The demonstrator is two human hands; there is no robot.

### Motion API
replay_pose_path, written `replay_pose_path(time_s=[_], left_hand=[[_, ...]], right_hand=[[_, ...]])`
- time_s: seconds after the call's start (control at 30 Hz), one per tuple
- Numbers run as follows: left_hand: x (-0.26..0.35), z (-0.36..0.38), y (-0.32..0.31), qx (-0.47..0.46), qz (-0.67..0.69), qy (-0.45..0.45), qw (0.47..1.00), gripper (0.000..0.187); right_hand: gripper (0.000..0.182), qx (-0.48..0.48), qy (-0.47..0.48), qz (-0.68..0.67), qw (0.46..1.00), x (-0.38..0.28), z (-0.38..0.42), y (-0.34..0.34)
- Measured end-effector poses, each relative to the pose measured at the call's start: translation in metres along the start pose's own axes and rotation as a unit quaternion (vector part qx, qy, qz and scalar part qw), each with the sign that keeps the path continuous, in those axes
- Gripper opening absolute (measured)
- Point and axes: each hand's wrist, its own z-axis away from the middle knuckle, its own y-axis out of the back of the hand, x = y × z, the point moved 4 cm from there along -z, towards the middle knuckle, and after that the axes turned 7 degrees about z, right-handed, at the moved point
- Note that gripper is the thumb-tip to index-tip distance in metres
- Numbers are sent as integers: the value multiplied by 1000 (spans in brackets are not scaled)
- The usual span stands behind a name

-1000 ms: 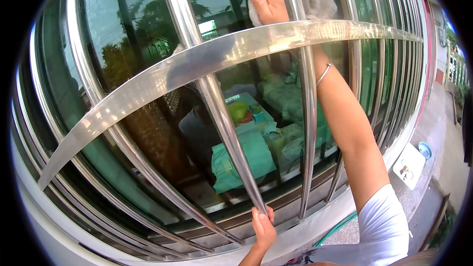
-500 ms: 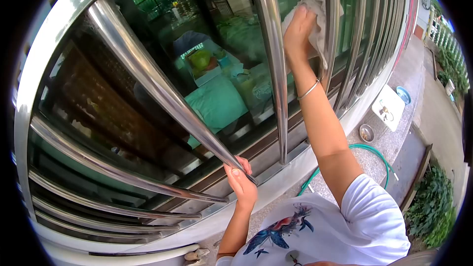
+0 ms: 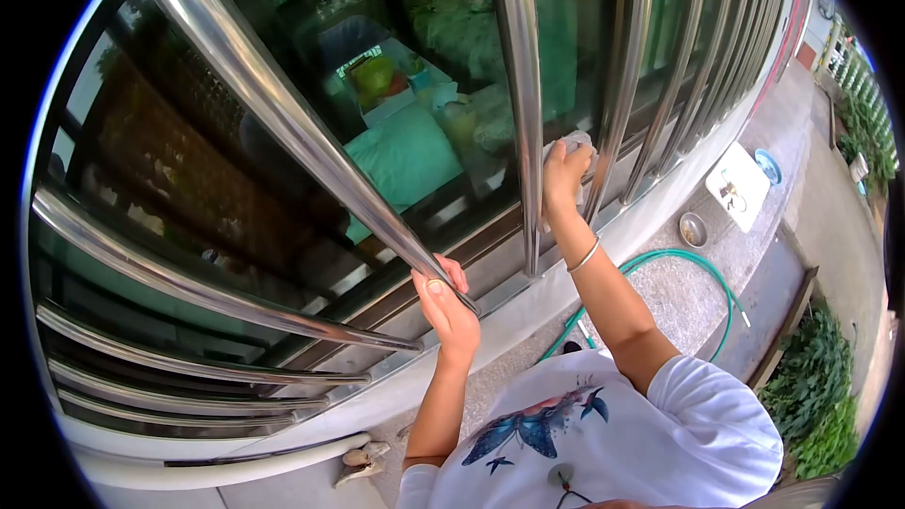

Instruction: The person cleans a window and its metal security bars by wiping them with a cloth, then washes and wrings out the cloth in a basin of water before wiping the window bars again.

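My left hand (image 3: 447,309) is wrapped around the lower end of a shiny metal window bar (image 3: 311,153). Reaching between two bars farther right, my right hand (image 3: 567,175) grips a bunched whitish cloth (image 3: 581,143) close to the lower part of the window. Part of the cloth is hidden behind the fingers. Dark green glass (image 3: 550,47) lies behind the bars, with the window frame (image 3: 490,254) below it.
More metal bars (image 3: 688,28) run along the window on both sides. On the ground are a green hose (image 3: 721,287), a metal bowl (image 3: 693,230), a white board (image 3: 738,187) and a blue basin (image 3: 767,166). Leafy plants (image 3: 815,396) grow at the right.
My right hand has moved down with the cloth, from high on the glass to near its lower edge. The left hand keeps its hold on the bar. The view has shifted slightly.
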Motion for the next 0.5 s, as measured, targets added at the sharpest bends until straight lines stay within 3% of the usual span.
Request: replay_pose_path(time_s=[0.07, 0.13, 0.2, 0.27, 0.3, 0.33, 0.37, 0.4, 0.47, 0.5], left_hand=[[2, 0, 1, -13, 1, 11, 1000, 45], [2, -1, 5, -31, 8, 24, 999, 44], [4, 0, 8, -58, -20, 10, 998, 43], [12, 4, 7, -26, -111, 9, 993, 44], [13, 9, 10, -2, -168, -17, 986, 39], [22, 16, 12, 45, -295, -85, 950, 33], [28, 23, 13, 61, -341, -114, 931, 34], [35, 31, 16, 75, -387, -142, 908, 37], [42, 48, 16, 57, -390, -110, 913, 45], [41, 53, 5, -16, -264, -66, 962, 46]], right_hand=[[36, -99, 64, -162, 980, -36, 10, 21], [32, -286, 19, -248, 925, -51, 10, 40], [30, -370, -1, -323, 871, -82, 22, 85], [21, -305, 125, -306, 893, -94, 30, 130], [25, -257, 206, -230, 916, -96, 30, 155], [30, -186, 228, -221, 930, -89, 29, 173], [35, -141, 250, -182, 940, -73, 23, 192], [39, -118, 258, -208, 936, -70, 20, 205], [44, -128, 190, -294, 928, -67, 20, 213], [44, -202, 170, -258, 929, -70, 28, 212]])
